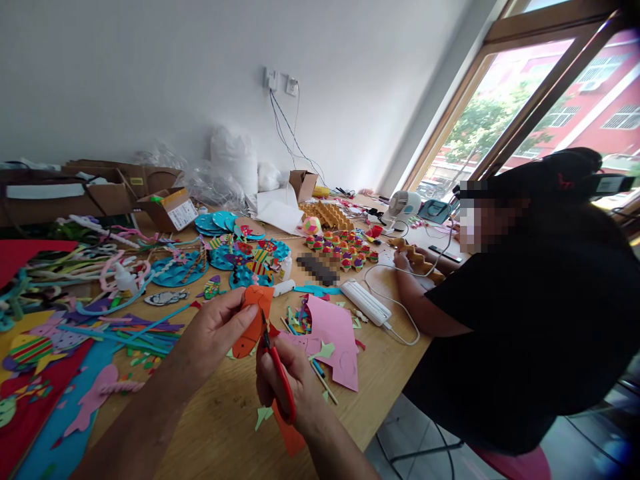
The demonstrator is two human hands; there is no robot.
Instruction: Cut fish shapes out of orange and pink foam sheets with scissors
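Between the thumb and fingers of my left hand (220,330) is a piece of orange craft foam (245,340) with a fish outline drawn on it. My right hand (290,380) is wrapped round red-handled scissors (284,387), whose dark blades meet the right side of the orange piece. Below my right hand hangs or lies another orange strip (289,430); whether it joins the held piece is hidden. Just right of the scissors, a pink foam sheet (335,340) with drawn outlines lies on the table among small coloured scraps.
A power strip (366,303) with a white cord lies at right, near a co-worker (525,300) holding a cardboard egg tray (417,257). Fuzzy craft stems (105,257) and cut foam fish (33,353) cover the left side. Blue decorated plates (250,277) stand further back.
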